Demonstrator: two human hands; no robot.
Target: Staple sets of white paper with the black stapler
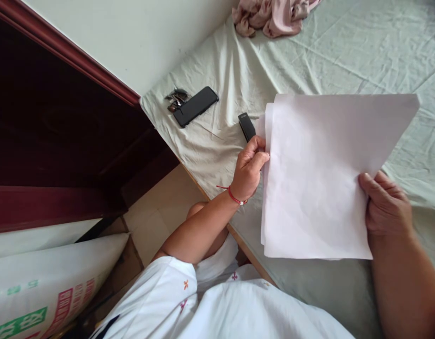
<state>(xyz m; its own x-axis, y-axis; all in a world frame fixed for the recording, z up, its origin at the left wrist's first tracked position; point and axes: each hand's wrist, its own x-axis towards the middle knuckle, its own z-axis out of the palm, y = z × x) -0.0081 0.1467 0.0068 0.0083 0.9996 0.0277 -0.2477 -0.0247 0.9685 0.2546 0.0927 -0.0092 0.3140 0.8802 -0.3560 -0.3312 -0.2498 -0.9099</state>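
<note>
A stack of white paper sheets (316, 179) is held up above the bed, its visible face blank and its layers uneven along the left edge. My left hand (250, 165), with a red string bracelet at the wrist, pinches that left edge between thumb and fingers. On the opposite side my right hand (387, 202) grips the sheets, thumb on top and some fingers hidden behind. Just beyond my left hand lies a black stapler-like object (247, 126), partly covered by the hand and paper.
A black phone (196, 106) lies beside a bunch of keys (177, 98) on the wrinkled pale green bedsheet (227, 84). Pink crumpled cloth (274, 16) rests at the back. To the left are a dark red wooden door (61, 108) and a printed white sack (54, 278).
</note>
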